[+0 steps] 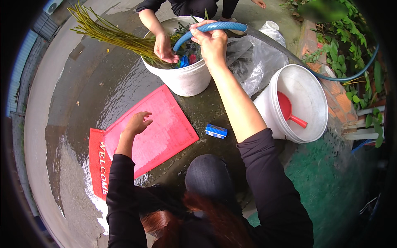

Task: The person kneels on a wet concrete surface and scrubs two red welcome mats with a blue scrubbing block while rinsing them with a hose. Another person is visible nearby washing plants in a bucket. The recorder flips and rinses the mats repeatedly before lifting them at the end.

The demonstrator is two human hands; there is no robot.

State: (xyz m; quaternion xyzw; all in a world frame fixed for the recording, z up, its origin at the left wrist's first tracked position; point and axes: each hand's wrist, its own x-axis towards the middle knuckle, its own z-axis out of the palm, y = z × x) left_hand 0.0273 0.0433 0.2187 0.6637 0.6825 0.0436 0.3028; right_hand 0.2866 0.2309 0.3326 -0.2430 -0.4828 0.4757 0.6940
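Note:
My right hand [211,44] is closed around a blue hose [219,26], near the end that curves down into a white bucket [184,80]. Long green-yellow stems [120,36] lean out of this bucket over its left rim, and something blue [183,62] and something red show in it. Another person's hand [164,48] is inside the rim, close to the hose end. My left hand [139,122] hovers over a wet red doormat [161,124], fingers apart and nothing in them. The mat is partly folded, its pinkish underside up. A blue scrub brush [216,131] lies right of the mat.
A second white bucket [308,82], tilted in view, holds a red dipper [285,105] at my right. Clear plastic sheeting [256,62] lies behind it. The hose runs past brick edging [337,99] and plants. Wet concrete [78,95] spreads at left; another person crouches opposite.

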